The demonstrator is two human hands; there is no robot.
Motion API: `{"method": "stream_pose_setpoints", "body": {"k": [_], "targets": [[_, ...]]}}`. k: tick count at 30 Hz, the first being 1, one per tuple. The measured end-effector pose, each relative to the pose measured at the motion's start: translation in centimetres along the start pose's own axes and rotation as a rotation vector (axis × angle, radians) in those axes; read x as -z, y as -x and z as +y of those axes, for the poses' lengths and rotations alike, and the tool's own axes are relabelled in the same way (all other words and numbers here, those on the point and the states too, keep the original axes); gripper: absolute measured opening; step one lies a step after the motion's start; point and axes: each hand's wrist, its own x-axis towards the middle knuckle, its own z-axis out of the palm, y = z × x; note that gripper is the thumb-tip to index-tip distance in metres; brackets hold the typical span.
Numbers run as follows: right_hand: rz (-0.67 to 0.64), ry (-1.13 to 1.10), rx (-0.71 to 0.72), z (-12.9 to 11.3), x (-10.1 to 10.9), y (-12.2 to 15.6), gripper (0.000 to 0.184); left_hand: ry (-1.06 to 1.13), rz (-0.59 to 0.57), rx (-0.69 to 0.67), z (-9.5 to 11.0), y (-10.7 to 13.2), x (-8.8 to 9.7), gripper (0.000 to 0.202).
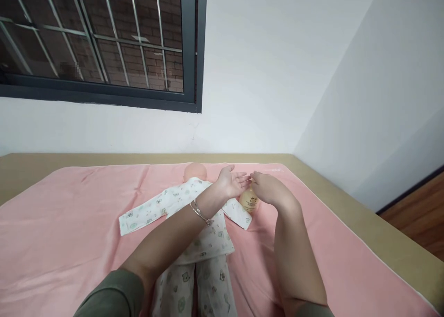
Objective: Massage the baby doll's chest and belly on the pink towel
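My left hand (pixel 233 182) is stretched out palm up, fingers extended, beside the top of a rounded bottle (pixel 249 200). The bottle looks clear, with yellowish contents and dark print. My right hand (pixel 269 187) is bent down over the bottle's top, fingers closed there; its grip and the bottle's top are mostly hidden. Under my left forearm lies a baby doll (pixel 195 170) on its back, its head at the far end. It is dressed in a white patterned top (pixel 211 243) with sleeves spread wide and matching trousers (pixel 215 284).
A pink sheet (pixel 79 215) with some creases covers the light wooden table (pixel 347 224). White walls (pixel 263 76) stand behind and to the right. A dark-framed window (pixel 104 35) with metal bars is at the upper left. Brown wood (pixel 416 215) shows at the right edge.
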Motion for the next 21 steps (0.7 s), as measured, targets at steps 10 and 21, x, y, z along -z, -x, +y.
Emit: {"method": "stream_pose_setpoints", "body": {"k": [10, 21], "targets": [[0.183, 0.118, -0.134, -2.2, -1.1, -0.9, 0.049, -0.002, -0.043, 0.203, -2.3, 3.3, 3.6, 0.058], [0.374, -0.216, 0.345, -6.8, -3.0, 2.7, 0.061, -0.028, -0.036, 0.034, -1.0, 14.7, 6.4, 0.061]]}}
